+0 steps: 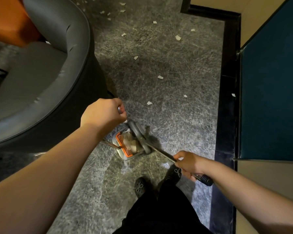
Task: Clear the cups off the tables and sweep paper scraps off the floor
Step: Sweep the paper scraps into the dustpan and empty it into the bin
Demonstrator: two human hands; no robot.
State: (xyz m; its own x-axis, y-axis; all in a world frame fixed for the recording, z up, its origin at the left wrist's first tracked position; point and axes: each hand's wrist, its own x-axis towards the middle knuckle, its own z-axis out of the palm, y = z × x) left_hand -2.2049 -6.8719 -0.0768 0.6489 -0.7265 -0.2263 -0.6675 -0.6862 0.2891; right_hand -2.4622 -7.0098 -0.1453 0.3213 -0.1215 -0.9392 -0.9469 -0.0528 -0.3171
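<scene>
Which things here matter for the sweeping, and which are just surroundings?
Job: broom held by right hand; dustpan, its handle in left hand; paper scraps on the floor.
Surroundings: grey armchair, blue panel, black baseboard.

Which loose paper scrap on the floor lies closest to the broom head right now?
The scrap just up-right of the left hand, nearest the broom head. The other scraps lie farther up the floor.

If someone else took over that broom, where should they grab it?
Probably the bare metal shaft of the broom, from above, between its head and the right hand. It slants up from the dustpan toward the person, and the ribbed black end is already gripped.
</scene>
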